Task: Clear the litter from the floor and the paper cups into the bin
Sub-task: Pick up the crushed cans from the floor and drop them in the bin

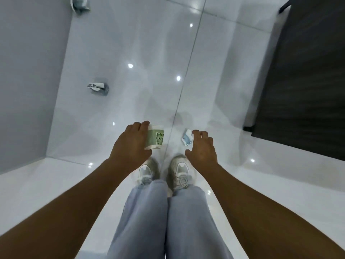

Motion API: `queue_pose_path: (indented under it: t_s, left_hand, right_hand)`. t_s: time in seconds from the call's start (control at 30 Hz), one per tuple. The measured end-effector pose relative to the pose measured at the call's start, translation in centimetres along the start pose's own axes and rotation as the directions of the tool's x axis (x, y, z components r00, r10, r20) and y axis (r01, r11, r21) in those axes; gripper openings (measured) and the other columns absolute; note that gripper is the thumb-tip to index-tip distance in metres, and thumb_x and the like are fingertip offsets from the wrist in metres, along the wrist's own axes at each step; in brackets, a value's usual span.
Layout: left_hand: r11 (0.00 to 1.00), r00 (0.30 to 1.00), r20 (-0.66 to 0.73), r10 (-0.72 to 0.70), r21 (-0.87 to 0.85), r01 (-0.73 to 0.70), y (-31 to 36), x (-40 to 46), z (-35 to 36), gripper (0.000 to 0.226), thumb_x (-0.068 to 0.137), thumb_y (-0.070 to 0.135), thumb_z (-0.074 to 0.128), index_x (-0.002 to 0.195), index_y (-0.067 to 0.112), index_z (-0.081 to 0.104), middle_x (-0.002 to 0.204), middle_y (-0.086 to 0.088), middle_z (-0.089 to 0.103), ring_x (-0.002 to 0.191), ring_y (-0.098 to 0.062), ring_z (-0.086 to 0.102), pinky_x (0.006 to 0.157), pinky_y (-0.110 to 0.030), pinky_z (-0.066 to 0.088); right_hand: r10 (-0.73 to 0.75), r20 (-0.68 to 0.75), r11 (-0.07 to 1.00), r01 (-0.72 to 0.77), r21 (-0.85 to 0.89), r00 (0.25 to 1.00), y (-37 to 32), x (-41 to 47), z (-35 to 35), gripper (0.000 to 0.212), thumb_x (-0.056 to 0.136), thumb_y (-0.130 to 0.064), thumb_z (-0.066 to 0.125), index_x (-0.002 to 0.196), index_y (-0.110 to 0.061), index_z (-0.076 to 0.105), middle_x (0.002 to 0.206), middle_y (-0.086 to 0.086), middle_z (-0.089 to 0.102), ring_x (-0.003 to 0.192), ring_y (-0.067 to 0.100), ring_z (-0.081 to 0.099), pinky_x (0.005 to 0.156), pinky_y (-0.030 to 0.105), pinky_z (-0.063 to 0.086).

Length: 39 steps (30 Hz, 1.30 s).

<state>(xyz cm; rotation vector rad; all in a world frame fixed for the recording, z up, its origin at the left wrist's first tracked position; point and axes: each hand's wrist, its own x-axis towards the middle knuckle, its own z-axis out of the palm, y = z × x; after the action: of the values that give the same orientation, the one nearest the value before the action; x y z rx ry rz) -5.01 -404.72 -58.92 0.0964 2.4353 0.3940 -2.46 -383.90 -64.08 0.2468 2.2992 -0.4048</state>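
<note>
Green-printed paper cup point(155, 137) sits in the left hand point(130, 143), fingers curled round its side. Beside it the right hand point(202, 147) hangs with fingers spread, near a crumpled wrapper point(187, 137) on the glossy floor point(130, 43).

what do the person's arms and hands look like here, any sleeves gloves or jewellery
Both forearms are bare as far as the frame shows, with no sleeves in view. The left hand and right hand wear no gloves, and no rings, watch or bracelets show.

cup point(155, 137) left of wrapper point(187, 137), seemingly apart.
</note>
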Motion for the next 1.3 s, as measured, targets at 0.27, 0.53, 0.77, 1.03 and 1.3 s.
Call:
queue_pose_path:
  t_s: [0.27, 0.53, 0.77, 1.03, 1.3]
  left_hand:
    - [0.999, 0.999, -0.007, 0.048, 0.001, -0.048, -4.8, 8.7, 9.7, 0.071, 0.077, 0.026, 0.069, 0.138, 0.016, 0.035, 0.121, -0.008, 0.05, 0.106, -0.027, 0.047, 0.075, -0.033, 0.041]
    - [1.0, 0.999, 0.041, 0.014, -0.02, -0.013, -6.0, 10.5, 12.9, 0.067, 0.079, 0.025, 0.065, 0.137, 0.015, 0.032, 0.124, -0.007, 0.045, 0.101, -0.027, 0.05, 0.075, -0.033, 0.043]
    - [1.0, 1.0, 0.02, 0.015, -0.016, -0.015, -5.6, 10.3, 12.0, 0.067, 0.08, 0.029, 0.065, 0.136, 0.015, 0.032, 0.122, -0.007, 0.046, 0.1, -0.025, 0.05, 0.073, -0.029, 0.04]
    - [0.996, 0.998, -0.014, 0.066, 0.063, -0.065, 0.3, 3.6, 2.9, 0.067, 0.079, 0.024, 0.063, 0.137, 0.009, 0.034, 0.129, -0.005, 0.045, 0.119, -0.022, 0.039, 0.083, -0.03, 0.043]
    - [0.976, 0.986, -0.007, 0.167, 0.146, -0.164, 12.2, -8.3, -14.1, 0.073, 0.084, 0.038, 0.059, 0.143, 0.013, 0.025, 0.132, -0.002, 0.042, 0.119, -0.021, 0.041, 0.082, -0.032, 0.044]
  right_hand:
    - [0.057, 0.041, 0.998, -0.056, -0.017, 0.998, 2.6, 10.4, 11.2, 0.084, 0.085, -0.017, 0.066, 0.15, -0.025, 0.014, 0.159, 0.009, 0.0, 0.14, 0.033, 0.02, 0.102, 0.038, 0.041]
    - [0.09, -0.113, 0.994, -0.082, 0.066, 0.99, 3.8, 11.7, 15.6, 0.069, 0.09, -0.006, 0.061, 0.149, -0.021, 0.027, 0.158, 0.002, 0.014, 0.139, 0.027, 0.019, 0.106, 0.036, 0.04]
    - [0.067, -0.126, 0.983, -0.044, 0.179, 0.99, 2.8, 10.7, 14.3, 0.061, 0.092, -0.004, 0.055, 0.145, -0.021, 0.032, 0.155, 0.002, 0.017, 0.132, 0.024, 0.032, 0.099, 0.028, 0.044]
    - [0.007, -0.161, 0.942, 0.047, 0.331, 0.987, -0.1, 1.1, 3.3, 0.061, 0.088, 0.001, 0.054, 0.142, -0.022, 0.036, 0.153, -0.003, 0.014, 0.123, 0.017, 0.044, 0.094, 0.023, 0.048]
    - [0.049, -0.204, 0.935, 0.026, 0.352, 0.978, -1.8, -17.2, -13.5, 0.062, 0.091, -0.004, 0.057, 0.144, -0.024, 0.033, 0.156, -0.005, 0.015, 0.135, 0.015, 0.036, 0.1, 0.018, 0.039]
